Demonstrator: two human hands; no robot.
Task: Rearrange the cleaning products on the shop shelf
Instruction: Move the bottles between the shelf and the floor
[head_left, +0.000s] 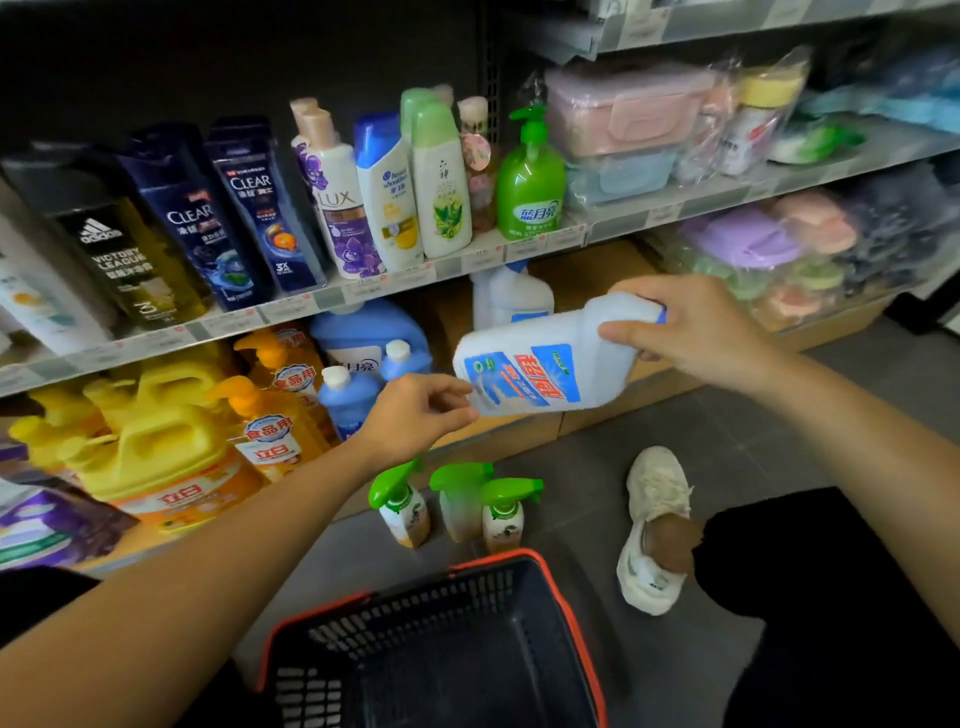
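A white cleaner bottle (540, 358) with a blue and red label is held tilted on its side in the air, in front of the lower shelf (660, 387). Its cap is mostly hidden inside the right hand (691, 327), which curls around the neck from above. The left hand (415, 415), arm outstretched, pinches the bottle's base corner between thumb and fingers. A matching bottle (511, 296) behind is partly blocked.
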